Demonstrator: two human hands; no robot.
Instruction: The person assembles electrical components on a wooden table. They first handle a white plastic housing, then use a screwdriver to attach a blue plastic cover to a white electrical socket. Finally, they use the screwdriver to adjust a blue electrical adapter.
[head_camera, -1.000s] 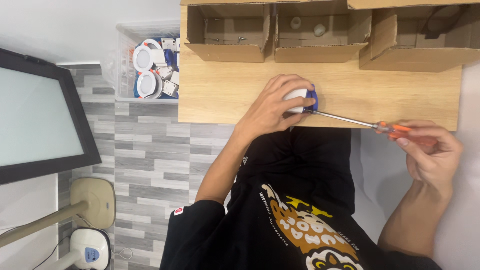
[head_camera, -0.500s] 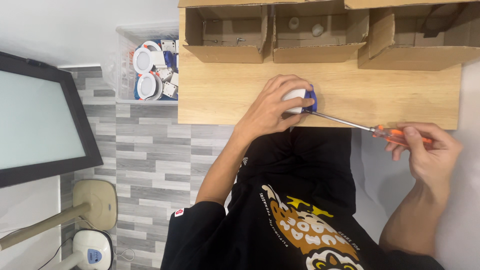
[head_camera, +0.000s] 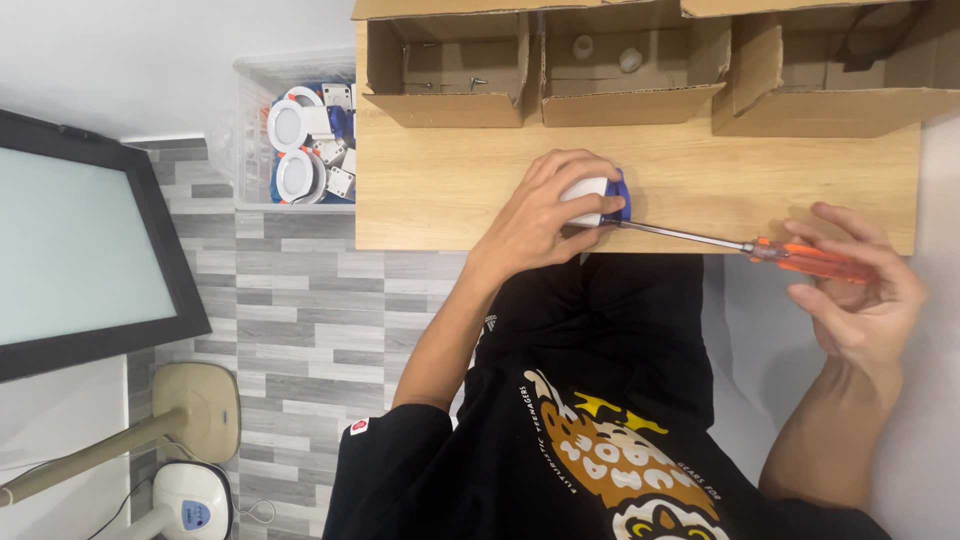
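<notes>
My left hand is closed over a small round white and blue lamp fitting at the near edge of a wooden table. My right hand holds the orange handle of a long screwdriver, fingers spread around it. The metal shaft runs leftward and its tip meets the blue side of the fitting. Most of the fitting is hidden under my fingers.
Three open cardboard boxes line the table's far side, with small screws and parts inside. A clear plastic bin of white round fittings stands left of the table. A dark-framed screen and a beige fan base are at the left.
My right hand's fingers have shifted and opened along the screwdriver handle, as if turning it. My left hand and the fitting stay in place.
</notes>
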